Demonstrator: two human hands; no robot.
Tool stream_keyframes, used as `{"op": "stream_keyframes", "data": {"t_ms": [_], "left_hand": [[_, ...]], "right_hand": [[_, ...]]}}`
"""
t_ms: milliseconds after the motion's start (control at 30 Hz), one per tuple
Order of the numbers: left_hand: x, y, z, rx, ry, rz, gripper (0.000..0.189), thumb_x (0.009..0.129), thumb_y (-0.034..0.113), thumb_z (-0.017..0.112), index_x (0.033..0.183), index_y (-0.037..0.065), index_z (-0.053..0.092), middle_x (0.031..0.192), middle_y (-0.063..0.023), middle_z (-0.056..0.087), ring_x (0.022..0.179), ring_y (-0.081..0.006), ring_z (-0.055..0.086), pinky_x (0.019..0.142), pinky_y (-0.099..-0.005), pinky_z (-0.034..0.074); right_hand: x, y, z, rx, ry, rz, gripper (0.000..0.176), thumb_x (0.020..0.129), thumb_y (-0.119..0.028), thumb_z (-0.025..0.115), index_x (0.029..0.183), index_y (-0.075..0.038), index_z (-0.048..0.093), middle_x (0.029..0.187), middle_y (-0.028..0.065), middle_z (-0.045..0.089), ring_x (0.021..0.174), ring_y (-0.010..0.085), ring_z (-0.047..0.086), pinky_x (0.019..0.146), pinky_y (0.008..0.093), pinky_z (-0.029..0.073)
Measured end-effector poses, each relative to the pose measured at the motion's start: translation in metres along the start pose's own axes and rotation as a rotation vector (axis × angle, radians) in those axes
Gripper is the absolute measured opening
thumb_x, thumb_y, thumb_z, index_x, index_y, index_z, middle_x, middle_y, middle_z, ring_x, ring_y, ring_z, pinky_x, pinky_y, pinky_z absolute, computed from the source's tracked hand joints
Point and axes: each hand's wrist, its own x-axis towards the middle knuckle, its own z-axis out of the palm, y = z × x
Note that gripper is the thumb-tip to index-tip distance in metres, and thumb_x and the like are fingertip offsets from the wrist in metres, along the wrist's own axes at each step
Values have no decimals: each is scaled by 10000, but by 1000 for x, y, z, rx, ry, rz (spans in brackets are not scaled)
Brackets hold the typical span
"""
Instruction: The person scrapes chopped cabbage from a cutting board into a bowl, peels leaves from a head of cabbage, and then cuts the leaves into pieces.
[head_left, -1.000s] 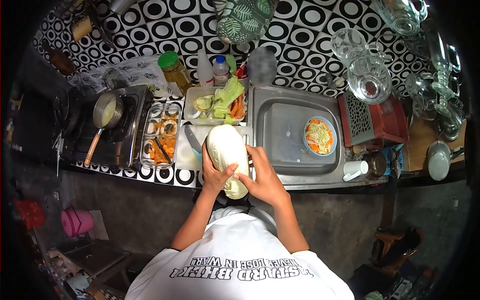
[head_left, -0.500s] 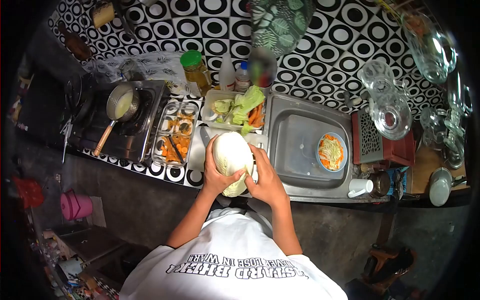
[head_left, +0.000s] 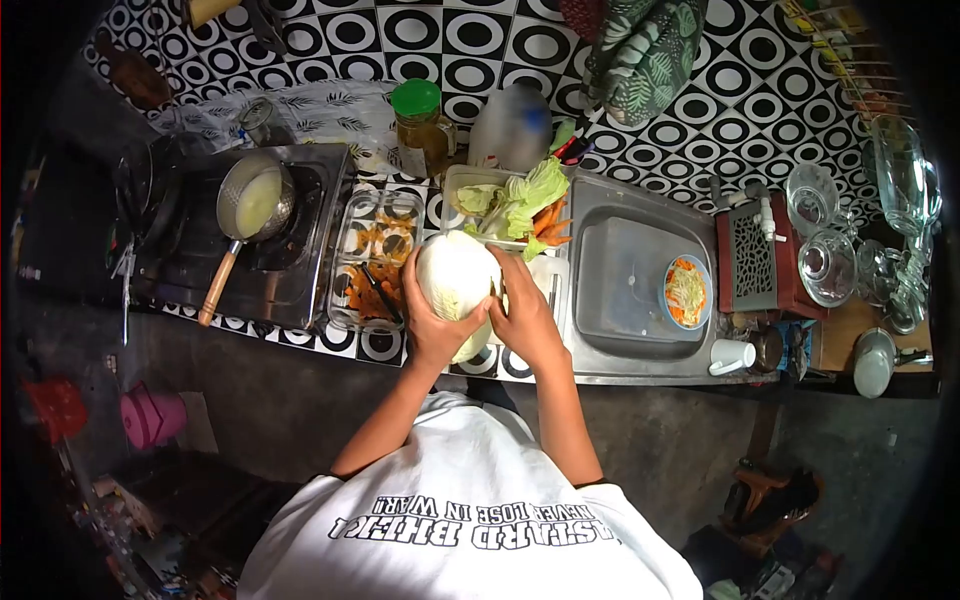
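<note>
The left hand and the right hand are gripping a cabbage from either side, fingers wrapping closed around it. They are holding it upright above the front edge of the bench. A glass tray of carrot pieces is lying just to the left of it, and a sink is sitting to the right with a plate of shredded vegetables in it. Just beyond the cabbage, a tub is holding greens and carrots. Farther left, a pan is resting on the stove, and a green-lidded jar is standing by the wall.
</note>
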Motion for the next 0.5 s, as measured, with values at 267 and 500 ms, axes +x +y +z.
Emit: {"op": "stream_keyframes", "data": {"t_ms": [267,500], "left_hand": [[33,-21,-25,-38,56,66,1023,593,180,871,1411,-5,285,1319,-198,442,1195,-318,488,1013,-414,415],[57,-35,-40,-125,-28,129,1030,580,203,865,1406,-5,285,1301,-197,448,1179,-311,494,997,-415,427]], "right_hand": [[19,-2,44,0,-53,195,703,800,0,573,1428,41,259,1356,285,415,1202,423,485,1002,405,421],[33,-24,43,3,-27,160,539,758,18,552,1289,7,460,1207,257,553,1120,421,526,941,431,444]]}}
